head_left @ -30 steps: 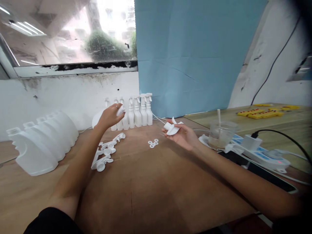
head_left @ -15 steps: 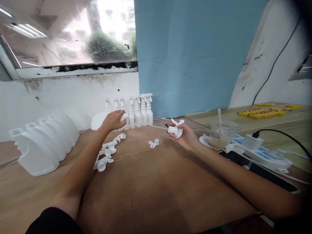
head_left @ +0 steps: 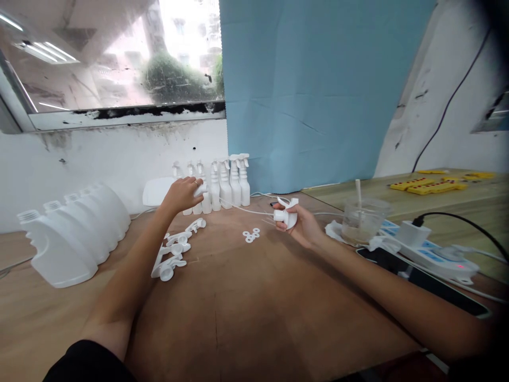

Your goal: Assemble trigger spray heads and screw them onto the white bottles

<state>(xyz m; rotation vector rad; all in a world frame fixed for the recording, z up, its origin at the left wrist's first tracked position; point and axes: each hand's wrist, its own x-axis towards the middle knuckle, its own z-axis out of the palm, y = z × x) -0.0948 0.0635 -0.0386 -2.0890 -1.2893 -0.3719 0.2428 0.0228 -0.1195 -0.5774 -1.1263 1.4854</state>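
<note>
My left hand (head_left: pixel 185 193) is closed around a white plastic bottle (head_left: pixel 156 192), held on its side with its neck pointing right. The hand covers the bottle's middle. In my right hand (head_left: pixel 300 225) is a white trigger spray head (head_left: pixel 287 214), its collar facing left. A thin white dip tube (head_left: pixel 246 210) runs left from the collar, its tip close to the bottle's neck but apart from it. Between and below the hands lie several small white ring washers (head_left: pixel 251 235). Several loose spray heads (head_left: pixel 175 249) rest beside my left forearm.
Several bottles without heads (head_left: pixel 67 249) stand in a row at left. Finished-looking spray bottles (head_left: pixel 234 185) stand against the back wall. At right are a plastic cup with a straw (head_left: pixel 363 217), a power strip (head_left: pixel 449 262), a dark phone-like slab (head_left: pixel 429 286) and yellow pieces (head_left: pixel 433 185).
My left hand and the bottle have shifted slightly left. More of the dip tube shows between the hands. The right hand has stayed nearly in place.
</note>
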